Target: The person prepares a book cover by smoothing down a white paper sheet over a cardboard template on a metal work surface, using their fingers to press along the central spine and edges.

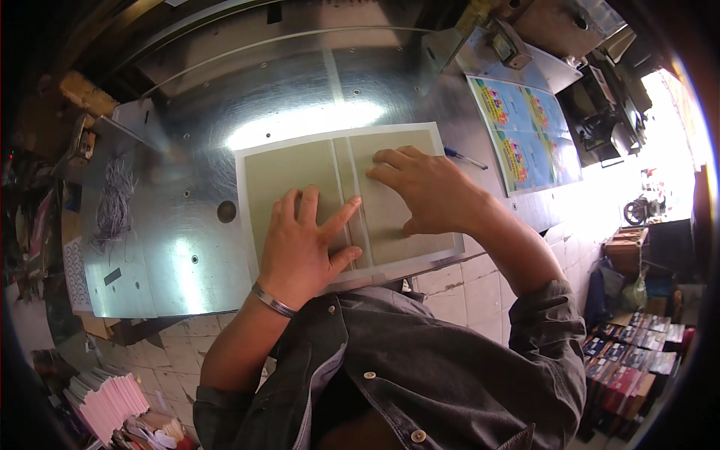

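Observation:
Two tan boards, a left one [289, 169] and a right one [397, 142], lie flat on a white sheet [412, 259]. Between them runs a narrow tan strip [343, 161], with a thin white gap on either side; the sheet shows as a border around everything. My left hand [300, 244] rests spread over the left board's lower part, its index finger and thumb reaching onto the strip. Fingers apart, my right hand [424, 187] presses on the right board. Neither hand grips anything. Parts of both boards are hidden under my hands.
The metal table [169, 232] has a dark round hole [226, 211]. A pen [466, 158] and a blue printed sheet [525, 112] lie right. Tangled string [116, 199] lies left. On the floor are pink stacked papers [112, 401] and piles of books [630, 352].

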Demonstrator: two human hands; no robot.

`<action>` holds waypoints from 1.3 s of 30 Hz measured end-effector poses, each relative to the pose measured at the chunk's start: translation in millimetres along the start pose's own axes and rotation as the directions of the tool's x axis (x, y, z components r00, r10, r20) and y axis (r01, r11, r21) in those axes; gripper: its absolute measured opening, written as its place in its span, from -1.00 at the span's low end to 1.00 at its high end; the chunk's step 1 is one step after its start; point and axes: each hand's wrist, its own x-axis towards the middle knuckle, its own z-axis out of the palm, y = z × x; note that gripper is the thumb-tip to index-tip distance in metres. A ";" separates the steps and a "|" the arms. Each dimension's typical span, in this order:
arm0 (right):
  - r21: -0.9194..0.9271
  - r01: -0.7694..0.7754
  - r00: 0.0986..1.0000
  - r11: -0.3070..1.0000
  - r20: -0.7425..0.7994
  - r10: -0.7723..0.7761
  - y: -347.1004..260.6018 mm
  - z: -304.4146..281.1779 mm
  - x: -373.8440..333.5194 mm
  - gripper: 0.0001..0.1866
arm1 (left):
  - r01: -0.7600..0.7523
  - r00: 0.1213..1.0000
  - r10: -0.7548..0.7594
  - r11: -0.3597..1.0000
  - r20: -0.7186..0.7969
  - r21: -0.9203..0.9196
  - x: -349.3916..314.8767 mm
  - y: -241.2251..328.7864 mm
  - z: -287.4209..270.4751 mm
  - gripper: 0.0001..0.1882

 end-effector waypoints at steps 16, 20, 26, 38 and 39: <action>-0.063 -0.046 0.991 0.997 0.124 0.053 -11.9 -15.3 17.3 0.54 | 0.030 0.998 -0.032 0.999 -0.049 -0.041 -3.9 -1.4 6.1 -0.04; -0.081 -0.041 0.991 0.996 0.124 0.051 -10.2 -12.6 19.6 0.50 | 0.033 0.998 -0.035 0.999 -0.052 -0.036 -4.0 -2.0 7.0 -0.04; -0.080 -0.051 0.989 0.995 0.134 0.062 -12.5 -14.0 20.3 0.48 | 0.049 0.993 -0.056 0.997 -0.104 -0.066 -6.5 -3.9 10.4 0.05; -0.089 -0.052 0.991 0.995 0.119 0.062 -7.2 -13.6 28.1 0.47 | 0.053 0.981 -0.067 0.995 -0.182 -0.082 -6.3 -14.6 18.9 0.06; -0.084 -0.055 0.990 0.995 0.127 0.065 -6.6 -14.1 29.0 0.47 | 0.063 0.983 -0.078 0.994 -0.165 -0.092 -6.2 -15.6 19.9 0.06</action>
